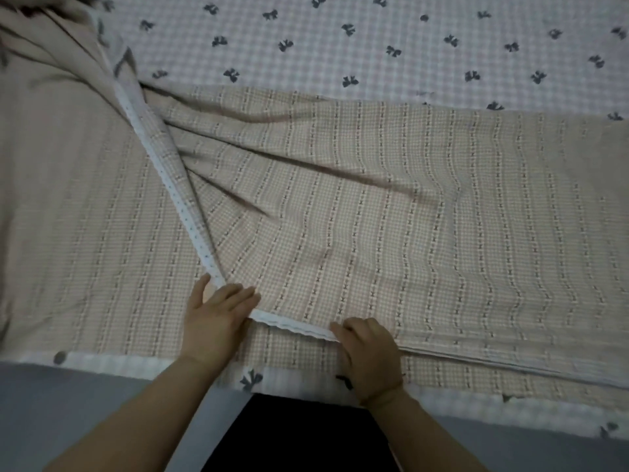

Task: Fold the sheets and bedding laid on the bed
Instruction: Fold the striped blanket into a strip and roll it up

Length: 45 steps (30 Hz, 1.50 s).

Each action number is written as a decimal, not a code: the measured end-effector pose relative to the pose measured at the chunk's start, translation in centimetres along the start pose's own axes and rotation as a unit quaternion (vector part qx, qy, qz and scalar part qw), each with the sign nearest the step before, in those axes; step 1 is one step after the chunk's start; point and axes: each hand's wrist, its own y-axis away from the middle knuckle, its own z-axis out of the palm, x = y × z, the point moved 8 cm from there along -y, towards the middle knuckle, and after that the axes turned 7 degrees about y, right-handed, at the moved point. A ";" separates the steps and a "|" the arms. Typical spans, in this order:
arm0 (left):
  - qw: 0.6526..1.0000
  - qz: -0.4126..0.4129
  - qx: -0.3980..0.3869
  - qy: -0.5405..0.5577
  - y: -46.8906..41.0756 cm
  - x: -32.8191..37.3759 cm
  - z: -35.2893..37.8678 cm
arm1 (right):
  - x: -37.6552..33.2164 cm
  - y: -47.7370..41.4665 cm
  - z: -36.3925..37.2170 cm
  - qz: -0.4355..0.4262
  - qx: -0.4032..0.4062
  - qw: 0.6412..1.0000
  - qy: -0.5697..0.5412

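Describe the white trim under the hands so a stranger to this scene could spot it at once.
The bed wears a pale check with dark bows; a beige checked sheet lies on its near half. Along that sheet's folded-over edge runs the white trim, pressed by the left hand, pinched by the right hand. Alone among checked cloth, it is narrow, scalloped and white.
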 end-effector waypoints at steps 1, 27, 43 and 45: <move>1.000 -0.020 0.009 0.003 0.6 0.1 -0.2 | -0.1 0.6 -0.3 -0.005 0.011 1.000 -0.013; 0.962 0.187 -0.169 -0.103 -0.4 -13.7 1.0 | -17.9 -6.7 10.4 0.065 -0.104 0.992 0.028; 0.983 0.047 -0.179 0.014 9.6 -26.8 -3.4 | -27.5 -7.5 11.0 0.061 -0.180 0.981 0.024; 0.960 0.035 -0.278 0.005 12.2 -27.1 0.6 | -28.2 -5.4 13.3 0.048 -0.251 0.965 0.059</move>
